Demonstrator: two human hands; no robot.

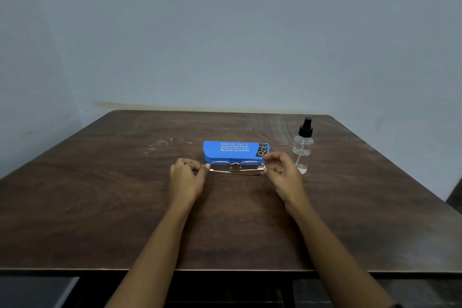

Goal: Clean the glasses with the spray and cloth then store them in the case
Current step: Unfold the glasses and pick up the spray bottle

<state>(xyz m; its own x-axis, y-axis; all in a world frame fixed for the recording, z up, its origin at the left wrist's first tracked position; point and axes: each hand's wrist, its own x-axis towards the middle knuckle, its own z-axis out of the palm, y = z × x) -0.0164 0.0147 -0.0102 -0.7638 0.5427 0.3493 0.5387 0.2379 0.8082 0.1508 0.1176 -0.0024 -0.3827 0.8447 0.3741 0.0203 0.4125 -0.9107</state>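
Thin metal-framed glasses (236,167) with folded temples are held just in front of the closed blue case (235,151) in the middle of the table. My left hand (186,177) pinches the frame's left end. My right hand (283,172) pinches its right end. A clear spray bottle (303,147) with a black nozzle stands upright to the right of the case, just behind my right hand. No cloth is in view.
The dark wooden table (100,195) runs up to a pale blue wall at the back. Its front edge crosses my forearms low in the view.
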